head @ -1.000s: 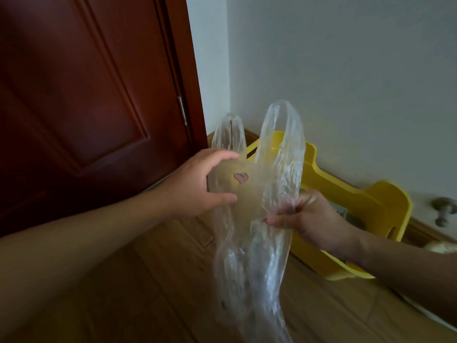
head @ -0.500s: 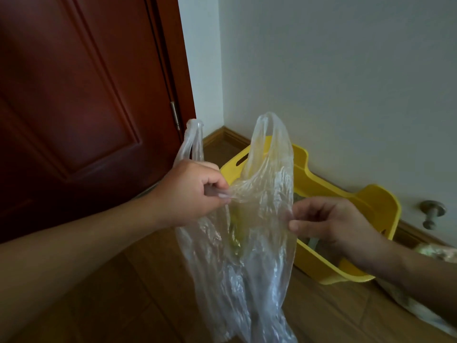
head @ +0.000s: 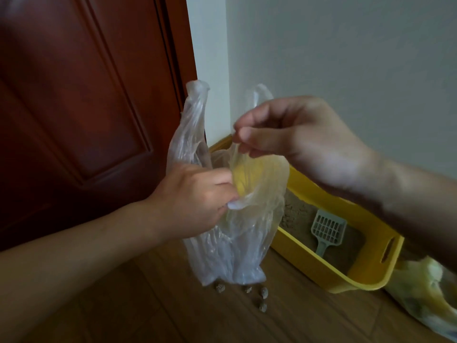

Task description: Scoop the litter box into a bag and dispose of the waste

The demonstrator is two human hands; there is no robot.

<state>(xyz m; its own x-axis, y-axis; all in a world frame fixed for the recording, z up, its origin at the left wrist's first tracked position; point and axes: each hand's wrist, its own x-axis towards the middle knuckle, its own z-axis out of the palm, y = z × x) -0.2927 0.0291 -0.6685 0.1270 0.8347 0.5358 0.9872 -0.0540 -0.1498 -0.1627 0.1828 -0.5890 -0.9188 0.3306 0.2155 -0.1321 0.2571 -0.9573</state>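
Note:
A clear plastic bag (head: 235,246) hangs in front of me, its mouth pulled apart. My left hand (head: 195,201) grips the near edge of the mouth. My right hand (head: 294,142) pinches the far edge and holds it higher. Behind the bag, a yellow litter box (head: 363,280) stands on the floor against the wall, with sandy litter (head: 294,216) inside. A pale grey slotted scoop (head: 326,231) lies in the litter, its handle towards me. Several small litter clumps (head: 262,295) lie on the wooden floor under the bag.
A dark red door (head: 81,100) fills the left side. A grey wall (head: 346,58) runs behind the litter box. Another crumpled plastic bag (head: 425,293) lies on the floor at the lower right, beside the box.
My right hand has risen and now pinches the far edge of the bag's mouth, so the bag stands open. The view has tilted down, showing the scoop, the litter and the clumps.

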